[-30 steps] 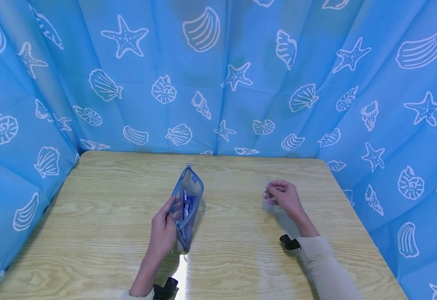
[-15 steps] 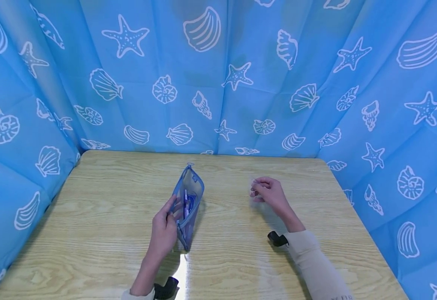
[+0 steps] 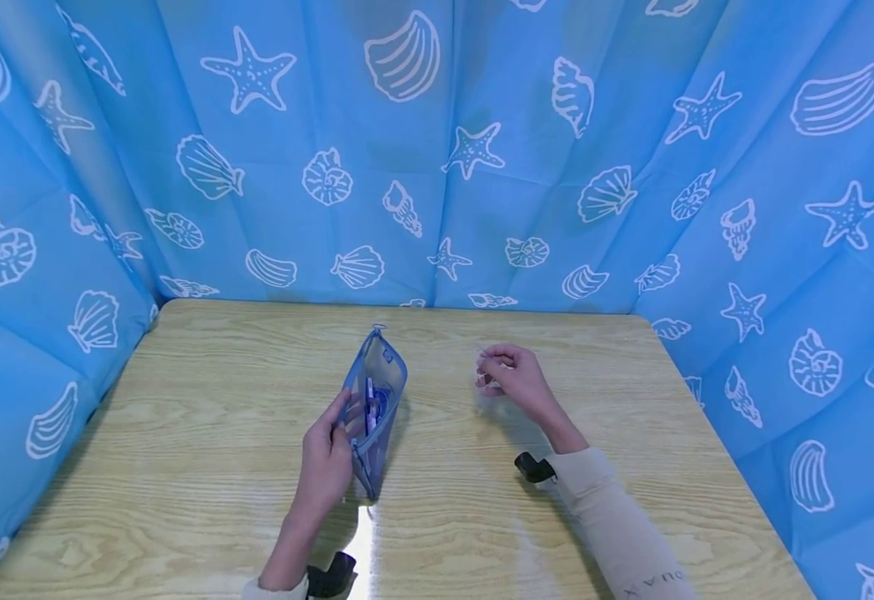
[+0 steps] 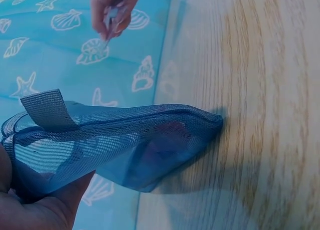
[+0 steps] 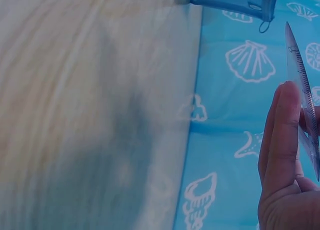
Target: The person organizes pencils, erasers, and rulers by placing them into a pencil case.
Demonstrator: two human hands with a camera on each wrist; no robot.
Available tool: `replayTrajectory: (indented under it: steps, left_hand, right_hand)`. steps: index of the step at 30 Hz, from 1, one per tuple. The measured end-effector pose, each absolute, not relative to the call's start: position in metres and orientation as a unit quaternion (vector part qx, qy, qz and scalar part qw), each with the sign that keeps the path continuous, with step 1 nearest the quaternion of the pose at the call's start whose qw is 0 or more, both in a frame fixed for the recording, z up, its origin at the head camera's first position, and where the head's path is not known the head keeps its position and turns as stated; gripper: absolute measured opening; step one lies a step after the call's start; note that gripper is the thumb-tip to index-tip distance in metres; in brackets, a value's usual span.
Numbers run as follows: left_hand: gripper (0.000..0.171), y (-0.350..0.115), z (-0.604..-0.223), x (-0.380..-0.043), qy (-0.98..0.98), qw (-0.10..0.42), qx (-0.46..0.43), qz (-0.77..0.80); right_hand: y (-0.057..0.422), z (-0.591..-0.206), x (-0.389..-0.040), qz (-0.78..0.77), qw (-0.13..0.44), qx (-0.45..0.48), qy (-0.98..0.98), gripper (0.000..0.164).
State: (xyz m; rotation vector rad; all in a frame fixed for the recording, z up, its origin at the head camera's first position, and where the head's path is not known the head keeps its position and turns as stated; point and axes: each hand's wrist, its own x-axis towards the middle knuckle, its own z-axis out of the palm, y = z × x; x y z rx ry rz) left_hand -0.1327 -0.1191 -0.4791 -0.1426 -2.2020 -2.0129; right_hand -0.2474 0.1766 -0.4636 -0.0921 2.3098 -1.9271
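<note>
A blue mesh zip pencil pouch stands tilted on the table with its mouth apart. My left hand grips its near left side, the fingers inside the rim and the thumb outside. Pens and a blue looped item show inside. To the right of the pouch, my right hand is raised above the table. It pinches a clear set square, seen nearly edge-on in the right wrist view, with dark scale marks and a pointed corner. In the left wrist view the pouch hides its contents except a reddish patch.
The wood-grain table spreads around both hands. A blue curtain with white shells and starfish hangs along its back and sides. Black wrist cameras sit on both wrists. A ring pull dangles from the pouch's end.
My right hand has moved left across the table, closer to the pouch, carrying the set square. The left hand and the pouch have stayed in place.
</note>
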Motion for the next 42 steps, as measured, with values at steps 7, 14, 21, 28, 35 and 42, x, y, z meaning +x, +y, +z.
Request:
replayTrajectory:
  steps: [7, 14, 21, 28, 35, 42]
  left_hand:
    - [0.054, -0.118, -0.479, -0.132, -0.740, 0.079, -0.044, -0.667]
    - [0.055, -0.118, -0.478, -0.131, -0.741, 0.077, -0.049, -0.665]
    - [0.055, -0.118, -0.478, -0.131, -0.739, 0.075, -0.050, -0.667]
    - [0.056, -0.116, -0.478, -0.130, -0.741, 0.075, -0.055, -0.666]
    - [0.056, -0.116, -0.478, -0.130, -0.739, 0.076, -0.059, -0.666]
    - [0.055, -0.113, -0.478, -0.131, -0.738, 0.079, -0.047, -0.668]
  right_hand:
    - [0.163, -0.453, -0.254, -0.649, 0.074, -0.052, 0.756, 0.037]
    - [0.140, -0.443, -0.260, -0.665, 0.077, -0.086, 0.737, 0.030]
    - [0.114, -0.433, -0.263, -0.674, 0.079, -0.107, 0.726, 0.029]
    - [0.095, -0.423, -0.265, -0.682, 0.082, -0.127, 0.716, 0.023]
    - [0.081, -0.417, -0.266, -0.692, 0.079, -0.124, 0.707, 0.017]
    - [0.070, -0.416, -0.264, -0.672, 0.082, -0.116, 0.727, 0.022]
